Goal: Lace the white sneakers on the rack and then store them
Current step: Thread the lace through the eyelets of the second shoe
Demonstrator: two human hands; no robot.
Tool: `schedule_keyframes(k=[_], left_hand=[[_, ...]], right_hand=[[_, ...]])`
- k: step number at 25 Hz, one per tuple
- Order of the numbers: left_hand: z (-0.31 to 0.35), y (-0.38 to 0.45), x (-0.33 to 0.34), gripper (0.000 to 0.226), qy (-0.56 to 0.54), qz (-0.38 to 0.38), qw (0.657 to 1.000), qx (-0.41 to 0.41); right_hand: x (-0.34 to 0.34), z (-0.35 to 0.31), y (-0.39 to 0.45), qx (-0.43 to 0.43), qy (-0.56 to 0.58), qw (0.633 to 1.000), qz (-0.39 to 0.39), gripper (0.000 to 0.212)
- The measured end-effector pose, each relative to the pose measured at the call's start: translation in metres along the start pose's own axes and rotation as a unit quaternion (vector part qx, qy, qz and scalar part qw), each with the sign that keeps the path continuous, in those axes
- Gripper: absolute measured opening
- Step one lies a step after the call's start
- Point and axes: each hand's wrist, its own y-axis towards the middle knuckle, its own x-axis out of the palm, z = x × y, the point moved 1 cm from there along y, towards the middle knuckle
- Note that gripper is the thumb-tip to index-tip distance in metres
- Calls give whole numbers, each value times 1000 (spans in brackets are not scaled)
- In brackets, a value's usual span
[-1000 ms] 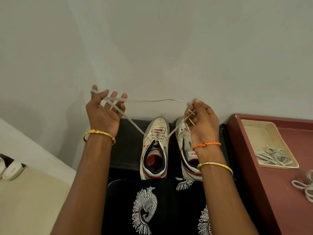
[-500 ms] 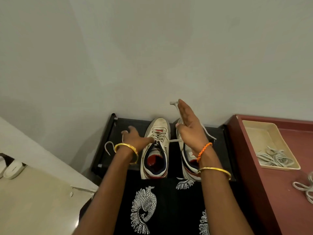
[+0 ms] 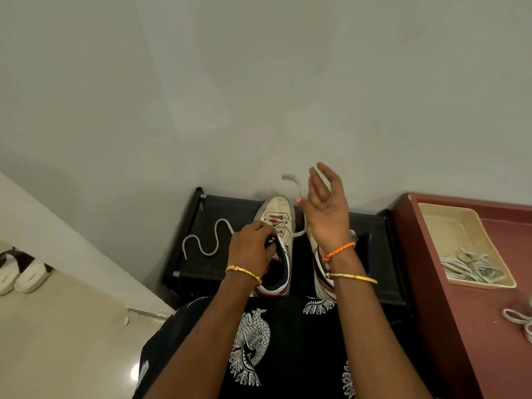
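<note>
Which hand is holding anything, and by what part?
Right hand pinches the lace near its free end. Left hand rests curled at the left sneaker; its grip can't be told.

Both forearms reached forward. The left hand [image 3: 252, 244] was low, knuckles up, its fingers curled and pinching something. The right hand [image 3: 326, 210] was raised higher, palm turned inward, fingers fairly straight, thumb pressed against a strand
</note>
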Motion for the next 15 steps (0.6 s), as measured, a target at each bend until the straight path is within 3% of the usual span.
schedule_keyframes(k=[2, 3, 6, 8, 10, 15], left_hand=[[-3, 1, 3, 20, -52, 23, 998, -10], [-3, 1, 4, 18, -79, 31, 996, -20], [1, 3, 6, 16, -107, 32, 993, -23], [4, 3, 5, 15, -112, 22, 993, -21], [4, 2, 4, 16, -98, 16, 995, -14], [12, 1, 7, 16, -32, -17, 999, 34]], right_hand=[[-1, 17, -16, -74, -286, 954, 51, 45], [0, 26, -24, -101, -344, 931, 69, 34], [7, 40, -38, -43, -363, 930, 28, 13], [11, 48, -42, 31, -436, 898, -42, 17], [13, 55, -44, 59, -476, 877, -41, 20], [2, 53, -36, 136, -373, 917, 23, 11]])
